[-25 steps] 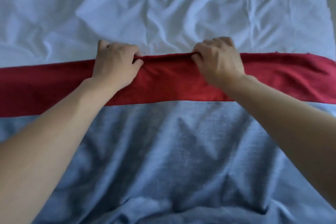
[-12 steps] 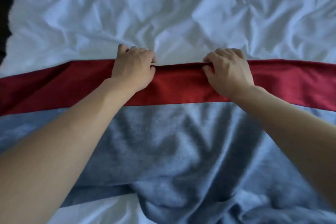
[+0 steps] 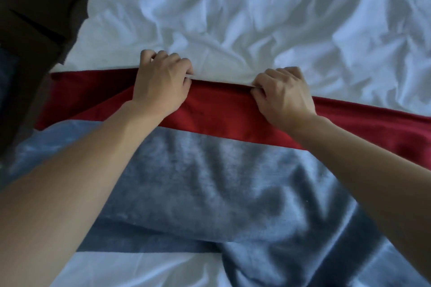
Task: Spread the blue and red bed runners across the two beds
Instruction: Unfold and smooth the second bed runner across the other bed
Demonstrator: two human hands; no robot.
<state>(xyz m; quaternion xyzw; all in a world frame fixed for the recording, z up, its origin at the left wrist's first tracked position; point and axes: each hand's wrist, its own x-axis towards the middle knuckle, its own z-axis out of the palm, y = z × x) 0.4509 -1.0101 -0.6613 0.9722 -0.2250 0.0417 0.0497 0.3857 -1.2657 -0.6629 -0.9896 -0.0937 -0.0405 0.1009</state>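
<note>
Two hands: left hand [image 3: 161, 84] and right hand [image 3: 283, 93] each pinch far edge of one red fabric bed runner [image 3: 217, 112]. One blue velvety bed runner [image 3: 210, 182] lies nearer, both across one crumpled white-sheeted bed [image 3: 256, 18].

head view, looking down, close over bed [image 3: 256, 18]

Bedroom, bed [image 3: 256, 18] under rumpled white sheet, runners laid across

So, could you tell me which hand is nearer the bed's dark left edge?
Left. The left hand grips the red runner nearer that edge; the right hand grips it farther along.
</note>
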